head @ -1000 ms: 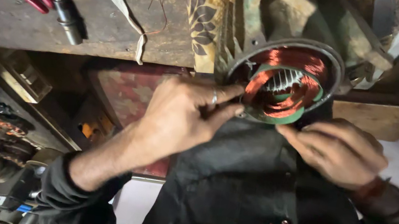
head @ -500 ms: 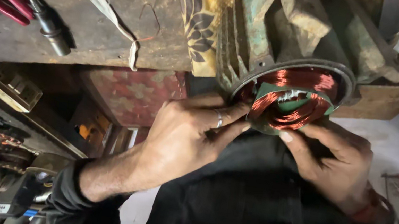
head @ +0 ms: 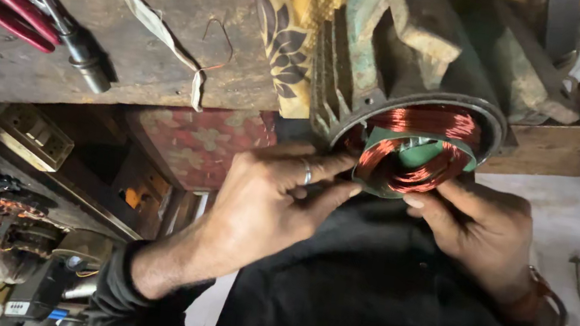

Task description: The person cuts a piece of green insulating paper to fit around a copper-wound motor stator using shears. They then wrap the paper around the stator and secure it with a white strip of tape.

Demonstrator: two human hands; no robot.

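As hands (head: 266,197) cover it, winding's (head: 411,165) lower edge.

both hands (head: 270,198) on copper winding (head: 415,162)

Glossy copper wire coils (head: 419,158) in matt green insulating paper (head: 424,153); rough, worn green-painted cast-metal motor housing (head: 426,53); scuffed matt wooden bench top (head: 128,80); yellow leaf-patterned cloth (head: 286,26); red plastic-handled pliers (head: 7,21).
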